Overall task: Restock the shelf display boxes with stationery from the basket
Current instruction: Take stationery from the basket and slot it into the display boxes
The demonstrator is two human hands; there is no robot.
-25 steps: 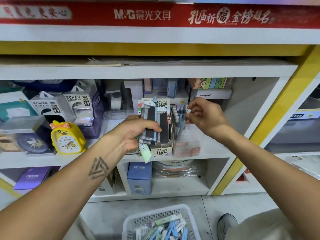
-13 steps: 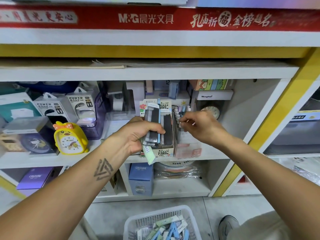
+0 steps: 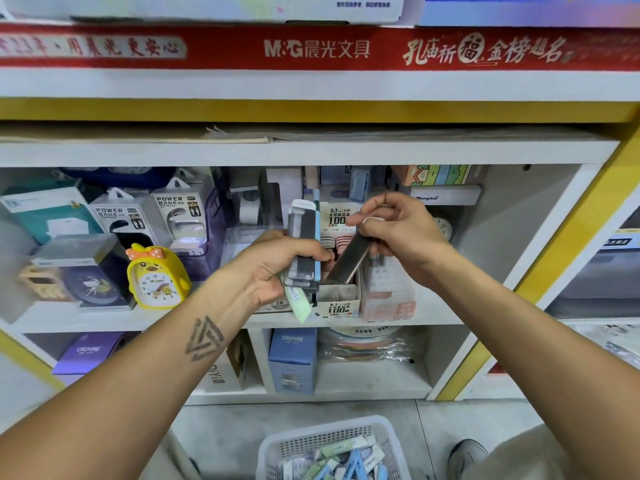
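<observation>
Clock [image 3: 156, 278] left of display box [image 3: 341, 299]

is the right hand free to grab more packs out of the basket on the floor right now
Probably not yet: the right hand pinches a dark case tilted over the display box, and the basket sits well below.

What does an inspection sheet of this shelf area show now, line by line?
Surface: white shelf board carrying goods.
Job's things: white plastic mesh basket on the floor, holding packs; open cardboard display box on the shelf.
Clutter: yellow duck-shaped alarm clock; white power bank boxes; blue carton below.
Grippers: left hand grips a stack of slim lead cases; right hand pinches one dark slim case, tilted over the box.
Cables: nothing seen.
Surroundings: red banner above; grey shoe on the floor.
</observation>
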